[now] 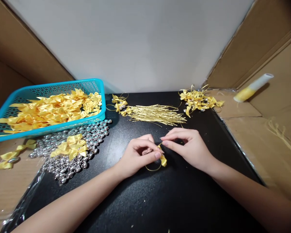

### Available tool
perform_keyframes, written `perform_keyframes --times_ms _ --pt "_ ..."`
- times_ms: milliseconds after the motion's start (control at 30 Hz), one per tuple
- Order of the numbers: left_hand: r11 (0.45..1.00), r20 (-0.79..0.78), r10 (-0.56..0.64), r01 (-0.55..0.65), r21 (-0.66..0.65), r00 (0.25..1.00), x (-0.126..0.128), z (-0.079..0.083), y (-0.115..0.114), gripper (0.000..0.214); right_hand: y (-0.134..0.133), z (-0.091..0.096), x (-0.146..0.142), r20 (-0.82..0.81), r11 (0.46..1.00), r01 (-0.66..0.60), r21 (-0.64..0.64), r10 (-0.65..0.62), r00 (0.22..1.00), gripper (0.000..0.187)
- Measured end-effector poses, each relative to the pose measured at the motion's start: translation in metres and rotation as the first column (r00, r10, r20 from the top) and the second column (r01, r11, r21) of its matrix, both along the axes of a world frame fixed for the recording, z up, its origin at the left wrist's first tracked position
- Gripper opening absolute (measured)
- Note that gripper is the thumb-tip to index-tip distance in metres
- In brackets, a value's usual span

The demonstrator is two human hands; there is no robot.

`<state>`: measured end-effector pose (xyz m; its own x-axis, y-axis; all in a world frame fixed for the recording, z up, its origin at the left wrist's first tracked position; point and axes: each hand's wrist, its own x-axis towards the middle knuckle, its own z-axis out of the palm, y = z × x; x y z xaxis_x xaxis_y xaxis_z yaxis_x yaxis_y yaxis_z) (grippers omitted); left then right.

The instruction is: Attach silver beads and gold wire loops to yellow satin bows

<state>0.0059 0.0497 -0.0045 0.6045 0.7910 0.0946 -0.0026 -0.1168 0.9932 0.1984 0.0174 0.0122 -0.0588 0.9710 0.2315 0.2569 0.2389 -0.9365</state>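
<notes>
Both hands meet over the middle of the black table top (174, 197). My left hand (138, 155) is closed in a pinch on a small yellow ribbon bow (163, 160) with a loop of gold cord (153, 168) hanging below it. My right hand (188, 145) is closed too, its thumb and fingers pinching the gold cord at the top of the same bow. Something small and silvery shows inside my left fingers; I cannot make it out.
A teal basket (5, 131) full of yellow bows stands at the left. Beside it lies a heap of silver bells (70, 165) with loose bows (71, 147) on top. A bundle of gold cords (157, 115) and finished bows (199, 100) lie behind. Cardboard walls flank both sides.
</notes>
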Motion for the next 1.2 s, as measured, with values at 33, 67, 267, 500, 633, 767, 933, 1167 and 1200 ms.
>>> perform_keyframes --times_ms 33,67,267,500,633,767,933,1167,1200 --pt "0.999 0.005 0.044 -0.044 -0.009 0.999 0.0 -0.001 0.001 0.015 0.0 0.0 0.0 -0.001 1.0 0.005 0.003 -0.005 1.0 0.01" --pt "0.996 0.002 0.084 -0.084 -0.02 0.996 0.0 -0.002 0.001 0.016 0.0 0.0 0.0 -0.006 1.0 0.012 0.004 -0.011 1.0 0.01" --pt "0.979 -0.11 0.139 -0.154 -0.137 0.984 0.005 -0.004 -0.004 0.017 0.001 0.001 0.003 -0.079 0.998 0.07 0.001 -0.069 0.994 0.009" --pt "0.993 -0.26 0.112 -0.116 0.0 0.959 0.007 -0.006 -0.009 0.017 -0.002 0.005 0.001 -0.212 0.995 0.041 -0.09 -0.06 0.975 0.011" --pt "0.994 -0.313 0.093 -0.108 -0.03 0.945 0.007 -0.004 -0.007 0.019 -0.002 0.006 0.001 -0.201 0.99 0.061 -0.123 -0.085 0.976 0.016" --pt "0.981 -0.323 -0.007 -0.057 -0.188 0.946 0.004 0.002 0.0 0.032 -0.002 0.01 0.002 -0.18 0.994 0.03 -0.107 -0.049 0.982 0.013" --pt "0.925 -0.195 -0.179 0.097 -0.368 0.964 0.003 0.005 0.005 0.042 -0.004 0.018 0.002 -0.155 0.995 -0.037 -0.092 0.022 0.988 0.013" --pt "0.898 -0.108 -0.195 0.134 -0.42 0.975 0.01 0.0 0.004 0.023 -0.006 0.024 0.004 -0.051 0.996 -0.075 -0.05 0.072 0.996 0.012" --pt "0.893 -0.102 -0.195 0.134 -0.43 0.975 0.01 -0.001 0.004 0.021 -0.006 0.025 0.004 -0.049 0.997 -0.062 -0.055 0.059 0.997 0.01"
